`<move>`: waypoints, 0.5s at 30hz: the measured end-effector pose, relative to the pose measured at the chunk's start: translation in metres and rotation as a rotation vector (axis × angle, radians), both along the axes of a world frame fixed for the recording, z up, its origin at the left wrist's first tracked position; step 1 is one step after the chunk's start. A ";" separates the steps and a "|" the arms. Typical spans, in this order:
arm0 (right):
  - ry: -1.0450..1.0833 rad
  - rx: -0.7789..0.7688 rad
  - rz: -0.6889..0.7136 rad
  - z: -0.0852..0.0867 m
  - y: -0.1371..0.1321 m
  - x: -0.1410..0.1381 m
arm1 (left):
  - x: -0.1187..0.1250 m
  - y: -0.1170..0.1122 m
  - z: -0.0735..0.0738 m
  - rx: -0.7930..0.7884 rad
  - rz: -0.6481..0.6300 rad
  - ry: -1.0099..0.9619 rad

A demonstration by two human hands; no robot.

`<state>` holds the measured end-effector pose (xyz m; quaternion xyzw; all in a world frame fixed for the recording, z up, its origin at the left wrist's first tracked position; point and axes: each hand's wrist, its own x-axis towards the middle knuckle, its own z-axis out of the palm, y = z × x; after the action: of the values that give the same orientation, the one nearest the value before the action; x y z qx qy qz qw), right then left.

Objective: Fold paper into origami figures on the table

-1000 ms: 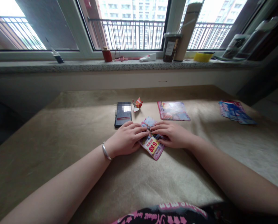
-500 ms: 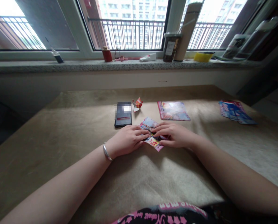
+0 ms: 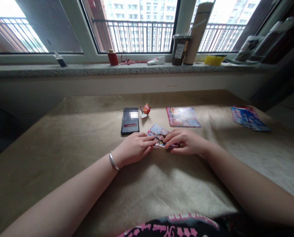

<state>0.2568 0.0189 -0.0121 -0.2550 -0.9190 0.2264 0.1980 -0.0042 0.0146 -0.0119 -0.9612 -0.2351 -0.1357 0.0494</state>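
A colourful printed paper sheet with a picture on it lies in front of me, its near edge now a crease. My left hand is closed on the sheet's left side, its fingertips pressing on top. On the opposite side, my right hand has its fingers over the paper and its thumb low by the near edge. The hands partly cover the sheet, and its underside is hidden. Just beyond my left hand lies a black phone, with a small crumpled orange-red wrapper beside it.
A stack of similar printed sheets lies beyond my right hand. Several blue printed cards are fanned at the table's right. On the stone windowsill stand a red bottle, a dark jar and a tall tube.
The sheet's near corner, with its yellow and red print, has gone from view, folded under at a straight edge. Both hands have shifted only slightly.
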 end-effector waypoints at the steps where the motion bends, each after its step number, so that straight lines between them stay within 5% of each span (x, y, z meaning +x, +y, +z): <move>1: 0.032 -0.009 0.004 -0.001 0.000 -0.001 | 0.000 0.000 0.000 -0.007 0.007 0.001; 7: 0.107 -0.078 0.017 -0.002 0.002 -0.002 | -0.002 -0.003 0.004 -0.095 0.019 0.028; 15: 0.011 -0.210 -0.100 0.004 0.004 0.010 | 0.000 -0.008 0.013 -0.282 -0.172 0.024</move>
<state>0.2668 0.0231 -0.0083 -0.3186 -0.8754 0.3124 0.1861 -0.0043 0.0066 0.0006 -0.9767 -0.1680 -0.0937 -0.0952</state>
